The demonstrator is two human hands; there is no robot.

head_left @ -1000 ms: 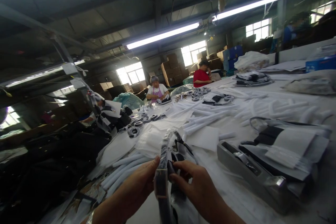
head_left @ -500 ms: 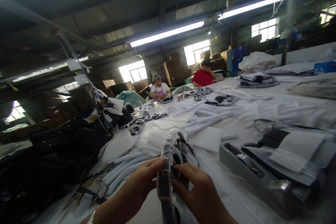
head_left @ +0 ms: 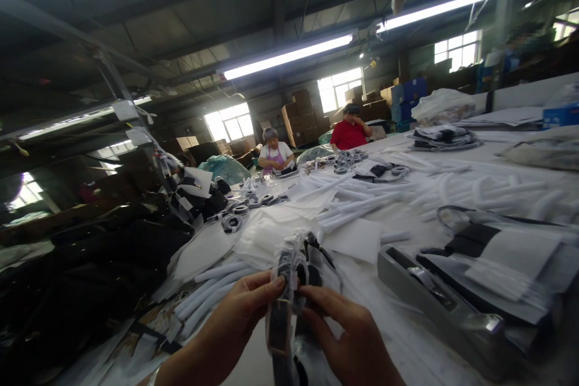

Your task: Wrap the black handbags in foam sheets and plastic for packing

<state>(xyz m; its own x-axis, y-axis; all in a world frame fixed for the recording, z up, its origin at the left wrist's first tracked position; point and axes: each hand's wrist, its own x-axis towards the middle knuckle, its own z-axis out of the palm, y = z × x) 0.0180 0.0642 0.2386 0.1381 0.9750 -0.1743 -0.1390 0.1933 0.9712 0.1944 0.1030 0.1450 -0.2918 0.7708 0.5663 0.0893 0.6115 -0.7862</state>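
Note:
A dark strap (head_left: 277, 329) wrapped in clear plastic stands in a loop in front of me, low in the middle of the head view. My left hand (head_left: 239, 313) is closed on its left side, thumb pressed on the wrapping. From the right, my right hand (head_left: 350, 322) pinches at the inner side of the loop with thumb and fingertips. The exact spot between those fingertips is partly hidden. Behind the strap lies a dark looped piece in clear film (head_left: 323, 259).
A grey tape dispenser (head_left: 407, 271) stands right of my hands, beside flat dark-and-white wrapped bags (head_left: 511, 253). White foam tubes (head_left: 212, 295) and sheets (head_left: 355, 240) cover the table. Coiled straps (head_left: 231, 224) lie farther off. Black fabric (head_left: 90, 277) is heaped left. Two people sit across.
The lower part of the strap has shifted slightly left. My right fingertips have moved a little along its inner side; both hands keep their hold.

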